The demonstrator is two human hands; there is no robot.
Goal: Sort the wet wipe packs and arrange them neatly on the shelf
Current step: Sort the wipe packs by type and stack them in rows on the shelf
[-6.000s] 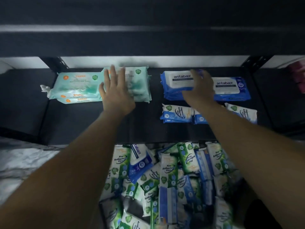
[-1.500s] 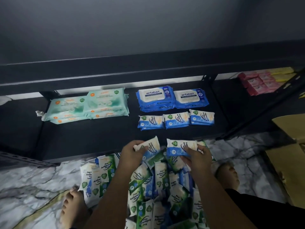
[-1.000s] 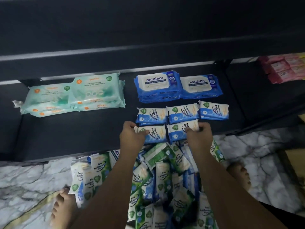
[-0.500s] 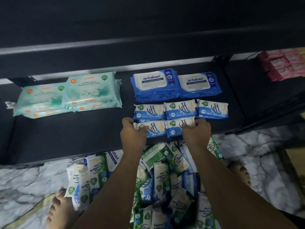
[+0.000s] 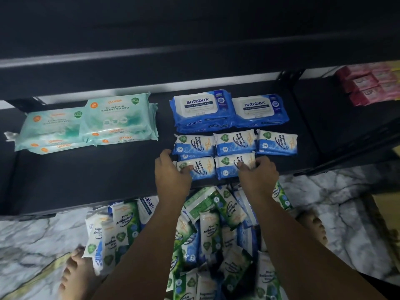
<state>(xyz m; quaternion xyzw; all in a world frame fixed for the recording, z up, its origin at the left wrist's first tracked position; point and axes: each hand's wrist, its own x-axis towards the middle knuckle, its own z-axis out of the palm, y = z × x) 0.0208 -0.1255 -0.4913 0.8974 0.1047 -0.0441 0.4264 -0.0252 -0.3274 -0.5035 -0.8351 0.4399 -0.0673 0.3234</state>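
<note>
On the black shelf (image 5: pixel 86 180) lie mint-green large packs (image 5: pixel 91 124) at the left and two blue Antabax stacks (image 5: pixel 229 111) at the right. In front of those runs a row of three small blue-and-white packs (image 5: pixel 236 142). My left hand (image 5: pixel 171 176) grips a small blue pack (image 5: pixel 201 169) at the shelf's front edge. My right hand (image 5: pixel 257 172) grips a second one (image 5: pixel 229 167) beside it. Both packs lie flat, side by side, in front of the row. A heap of loose green and blue packs (image 5: pixel 207 230) covers the floor below.
Pink packs (image 5: pixel 372 85) sit on the neighbouring shelf section at the far right. An upper shelf board (image 5: pixel 194 61) overhangs the working shelf. My bare feet (image 5: pixel 75 276) stand on the marble floor (image 5: pixel 32 245) on either side of the heap. A cardboard box edge (image 5: pixel 387 204) shows at the right.
I picked two small blue packs out of the floor heap, carried them up and set them on the shelf's front edge before the row of three; both hands still hold them.
</note>
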